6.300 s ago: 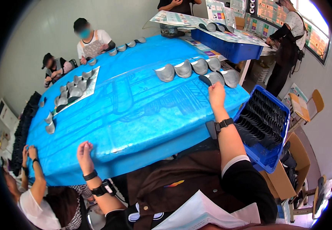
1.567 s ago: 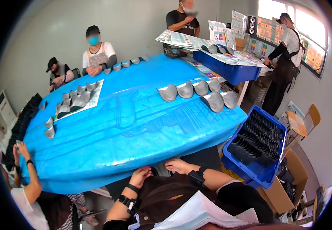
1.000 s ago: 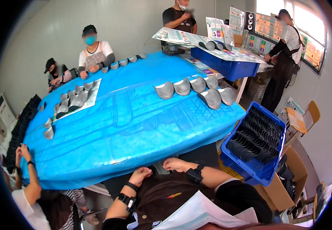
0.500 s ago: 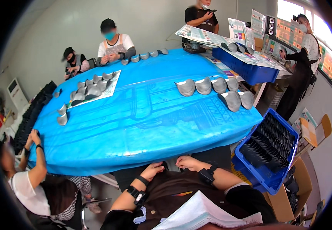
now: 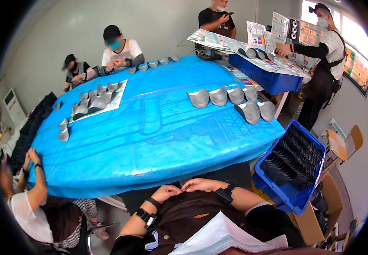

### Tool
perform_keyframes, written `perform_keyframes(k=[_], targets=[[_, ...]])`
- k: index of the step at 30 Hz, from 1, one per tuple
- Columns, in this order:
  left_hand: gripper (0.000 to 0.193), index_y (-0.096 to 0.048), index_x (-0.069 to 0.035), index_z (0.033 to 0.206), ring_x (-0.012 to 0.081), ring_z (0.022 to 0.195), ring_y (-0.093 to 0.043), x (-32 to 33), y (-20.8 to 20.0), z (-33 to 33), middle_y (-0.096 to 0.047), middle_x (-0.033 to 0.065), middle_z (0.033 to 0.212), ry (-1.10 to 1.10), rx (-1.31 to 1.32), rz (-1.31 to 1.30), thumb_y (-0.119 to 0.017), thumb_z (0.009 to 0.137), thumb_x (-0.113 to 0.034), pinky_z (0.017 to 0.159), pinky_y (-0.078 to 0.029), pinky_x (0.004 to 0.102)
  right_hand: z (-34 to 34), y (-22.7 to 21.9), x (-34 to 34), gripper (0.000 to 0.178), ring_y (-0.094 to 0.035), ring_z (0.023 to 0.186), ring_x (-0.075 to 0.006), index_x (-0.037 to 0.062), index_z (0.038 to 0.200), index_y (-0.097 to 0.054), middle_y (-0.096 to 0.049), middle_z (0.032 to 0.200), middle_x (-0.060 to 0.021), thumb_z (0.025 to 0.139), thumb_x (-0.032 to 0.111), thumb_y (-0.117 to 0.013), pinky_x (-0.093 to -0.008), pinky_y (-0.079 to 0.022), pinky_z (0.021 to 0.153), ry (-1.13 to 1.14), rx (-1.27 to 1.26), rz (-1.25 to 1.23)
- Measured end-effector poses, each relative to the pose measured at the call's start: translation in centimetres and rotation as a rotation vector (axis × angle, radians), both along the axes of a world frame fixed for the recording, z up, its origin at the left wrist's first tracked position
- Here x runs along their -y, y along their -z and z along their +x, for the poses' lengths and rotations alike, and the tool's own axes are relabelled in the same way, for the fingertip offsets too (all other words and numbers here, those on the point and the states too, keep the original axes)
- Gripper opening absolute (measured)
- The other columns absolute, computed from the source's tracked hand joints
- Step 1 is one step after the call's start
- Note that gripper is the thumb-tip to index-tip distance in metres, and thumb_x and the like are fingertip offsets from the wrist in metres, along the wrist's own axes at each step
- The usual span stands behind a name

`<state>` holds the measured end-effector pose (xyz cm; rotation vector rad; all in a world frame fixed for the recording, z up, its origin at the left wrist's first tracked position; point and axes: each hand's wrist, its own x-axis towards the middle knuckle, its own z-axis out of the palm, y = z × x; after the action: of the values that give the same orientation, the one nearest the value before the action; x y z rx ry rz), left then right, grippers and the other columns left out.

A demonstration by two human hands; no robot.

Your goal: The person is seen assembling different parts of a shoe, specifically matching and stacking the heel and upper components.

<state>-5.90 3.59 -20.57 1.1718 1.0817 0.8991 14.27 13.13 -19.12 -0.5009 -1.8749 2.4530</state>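
My left hand (image 5: 166,194) and my right hand (image 5: 197,185) meet at the fingertips in front of my dark apron, just below the near edge of the blue-covered table (image 5: 150,148). Both hands are closed in a pinch. Whatever lies between the fingers is too small or too hidden to name. On the table, grey curved cup-shaped pieces (image 5: 199,98) stand in a row to the right, with two more curved pieces (image 5: 248,112) nearer to me. Another group of grey pieces (image 5: 96,101) rests on a white printed sheet (image 5: 117,102) at the left.
A blue crate (image 5: 258,172) packed with dark curved pieces (image 5: 292,157) stands at my right, by an open cardboard box (image 5: 334,191). A second blue crate (image 5: 264,76) supports printed boards at the back right. Co-workers sit left and far; two people stand at the back right.
My hands have come together, from slightly apart to touching at the fingertips. The standing person at the right has reached an arm toward the boards. The whole view has shifted slightly.
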Motion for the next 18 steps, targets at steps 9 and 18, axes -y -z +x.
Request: perform_keyframes(k=[9,18], targets=[[0.022,-0.055,-0.002,0.097,0.0067,0.072,-0.051,0.0,0.6,0.2,-0.056,0.0000,0.078,0.033,-0.088,-0.087,-0.058,0.076,-0.011,0.067,-0.040,0.0195,-0.3,1.4,0.4,0.037,-0.048,0.092,-0.0111,0.0017,0.111,-0.046,-0.052,0.101,-0.0069,0.079,0.018,-0.056,-0.0232,-0.038,0.079,-0.076,0.087,0.218],[0.049,-0.029,-0.003,0.125,0.0104,0.088,-0.049,0.1,-0.8,0.5,-0.053,0.0035,0.090,0.238,0.158,-0.032,-0.050,0.082,-0.010,0.080,-0.038,0.0232,-0.9,0.8,1.5,0.026,-0.053,0.075,-0.0108,0.0009,0.098,-0.055,-0.057,0.085,-0.0059,0.077,0.017,-0.058,-0.0232,-0.043,0.068,0.447,-0.115,0.666]])
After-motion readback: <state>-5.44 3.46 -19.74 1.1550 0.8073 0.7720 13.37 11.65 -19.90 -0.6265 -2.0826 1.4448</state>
